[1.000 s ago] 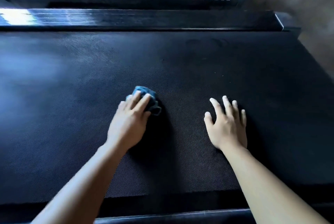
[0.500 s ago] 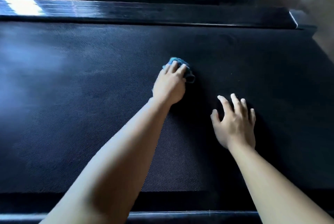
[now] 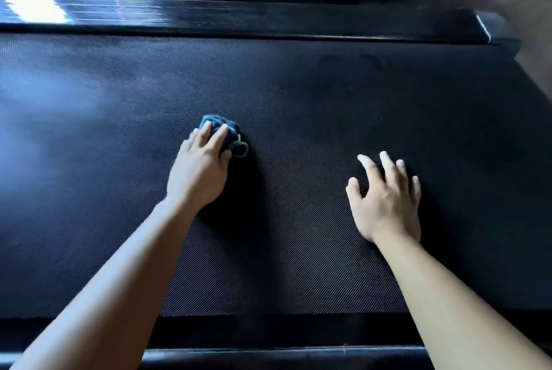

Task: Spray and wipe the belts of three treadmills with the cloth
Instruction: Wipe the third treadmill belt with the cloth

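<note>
Left hand (image 3: 198,171): fingers are laid straight over a bunched blue cloth (image 3: 228,132), which is pressed onto the treadmill belt (image 3: 298,86) near its middle. Right hand (image 3: 385,202): spread flat on the belt, nothing held, well apart from the cloth. A glossy side rail (image 3: 239,15) is seen beyond.

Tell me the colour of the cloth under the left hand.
Dark blue cloth, bunched under the left hand on the treadmill belt; the head view shows it.
</note>
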`<state>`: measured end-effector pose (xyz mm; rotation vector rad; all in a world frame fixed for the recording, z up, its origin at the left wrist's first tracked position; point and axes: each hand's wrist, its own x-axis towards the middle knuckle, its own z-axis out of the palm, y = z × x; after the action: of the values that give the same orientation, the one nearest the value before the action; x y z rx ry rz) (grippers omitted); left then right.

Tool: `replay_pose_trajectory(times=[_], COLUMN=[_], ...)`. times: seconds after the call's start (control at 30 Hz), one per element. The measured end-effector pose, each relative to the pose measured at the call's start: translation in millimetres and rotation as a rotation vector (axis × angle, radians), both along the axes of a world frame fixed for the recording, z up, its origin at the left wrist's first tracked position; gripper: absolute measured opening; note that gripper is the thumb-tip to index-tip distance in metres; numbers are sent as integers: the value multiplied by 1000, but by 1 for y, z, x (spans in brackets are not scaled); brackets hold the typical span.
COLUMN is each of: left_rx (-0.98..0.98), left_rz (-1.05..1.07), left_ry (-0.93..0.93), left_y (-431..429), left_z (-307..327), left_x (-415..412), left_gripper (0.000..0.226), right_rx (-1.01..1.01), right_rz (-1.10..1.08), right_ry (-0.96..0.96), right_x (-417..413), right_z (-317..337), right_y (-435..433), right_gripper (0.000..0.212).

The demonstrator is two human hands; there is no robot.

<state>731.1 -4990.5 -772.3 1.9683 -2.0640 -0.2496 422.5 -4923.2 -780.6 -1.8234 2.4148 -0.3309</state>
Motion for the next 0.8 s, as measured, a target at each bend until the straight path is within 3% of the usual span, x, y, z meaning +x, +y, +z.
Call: replay_pose_trajectory(times=[0.13,0.3,0.57,0.8], left_rx=[22,21,46,77], left_rz=[59,-86,-379,-204], left_ry=[25,22,24,-22], left_y=[-62,-96,-16,83], left_z=[3,9,5,7], left_x=[-22,-77,-104,-50], left_gripper=[53,51,56,55], right_rx=[5,10,31,52], right_rz=[-1,1,-1,11], right_ry=[-4,-6,-16,-24], right_x=[1,1,0,-1], right_z=[2,2,3,6], right_y=[0,1,0,0], right_gripper=[54,55,55,55])
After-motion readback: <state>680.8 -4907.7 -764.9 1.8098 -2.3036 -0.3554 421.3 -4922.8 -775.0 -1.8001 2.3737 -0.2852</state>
